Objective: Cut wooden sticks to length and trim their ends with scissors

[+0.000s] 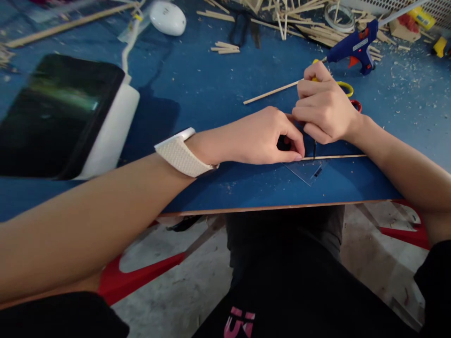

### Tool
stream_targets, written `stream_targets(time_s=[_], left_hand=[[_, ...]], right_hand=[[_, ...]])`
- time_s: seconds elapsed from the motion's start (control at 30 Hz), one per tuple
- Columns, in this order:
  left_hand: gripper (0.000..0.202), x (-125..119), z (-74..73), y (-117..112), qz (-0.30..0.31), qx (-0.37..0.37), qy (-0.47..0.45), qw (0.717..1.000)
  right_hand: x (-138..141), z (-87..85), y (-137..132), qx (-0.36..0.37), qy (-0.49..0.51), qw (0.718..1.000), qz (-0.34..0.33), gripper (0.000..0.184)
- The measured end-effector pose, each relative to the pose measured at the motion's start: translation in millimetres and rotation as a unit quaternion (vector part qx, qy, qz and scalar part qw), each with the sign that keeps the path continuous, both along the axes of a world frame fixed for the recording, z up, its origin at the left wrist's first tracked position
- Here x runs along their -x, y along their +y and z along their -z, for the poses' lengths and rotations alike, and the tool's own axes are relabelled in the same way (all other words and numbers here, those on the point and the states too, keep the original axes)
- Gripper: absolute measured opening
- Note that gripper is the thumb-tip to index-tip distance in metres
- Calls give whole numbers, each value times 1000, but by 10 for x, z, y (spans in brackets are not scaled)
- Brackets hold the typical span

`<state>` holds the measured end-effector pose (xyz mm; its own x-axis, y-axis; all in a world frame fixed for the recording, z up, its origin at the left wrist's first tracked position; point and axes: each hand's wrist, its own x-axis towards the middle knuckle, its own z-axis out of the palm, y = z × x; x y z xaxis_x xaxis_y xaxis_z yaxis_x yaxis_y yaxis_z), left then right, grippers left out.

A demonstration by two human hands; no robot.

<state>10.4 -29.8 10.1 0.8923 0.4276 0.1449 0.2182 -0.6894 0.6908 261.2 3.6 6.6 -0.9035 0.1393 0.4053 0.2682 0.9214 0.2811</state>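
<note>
My left hand [268,136], with a pale watch band at its wrist, rests on the blue table near the front edge. Its thumb and forefinger come together on the end of a thin wooden stick [340,156]. Just right of it, my right hand [324,103] is closed in an upright fist around what looks like a craft knife [314,149]. Yellow shows above the fist, and a narrow dark tip points down at the stick. Under the stick lies a clear plastic triangle [307,174]. The left hand's other fingers are partly hidden.
Behind the right fist lie scissors [347,88], another stick [271,92] and a blue glue gun [354,47]. Wooden sticks and a tape roll [340,18] are heaped at the back. A dark-screened tablet [59,112] and a white mouse [168,19] stand left.
</note>
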Motion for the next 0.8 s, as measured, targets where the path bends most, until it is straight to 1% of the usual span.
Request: stream_targets(time_s=[0.2,0.33,0.47,0.67,0.73,0.8], left_hand=[[20,6,-47,-37,1,12,11,1000],[23,10,-51,-51,1,24,5,1000],[23,38,-37,-64,-4,28,2,1000],[21,91,-13,-80,-8,21,4,1000],[22,100,-15,-89,-7,18,-3,1000],[25,97,-21,-106,-13,17,0,1000]], right_hand=[[81,-101,-42,-19,-30,999,-27,40],[121,-109,-25,21,-79,996,-28,37],[145,-94,-9,49,-89,994,-31,35],[162,-115,-61,47,-145,988,0,28],[156,-102,-75,45,-126,991,1,28],[147,-83,-80,44,-81,996,-11,31]])
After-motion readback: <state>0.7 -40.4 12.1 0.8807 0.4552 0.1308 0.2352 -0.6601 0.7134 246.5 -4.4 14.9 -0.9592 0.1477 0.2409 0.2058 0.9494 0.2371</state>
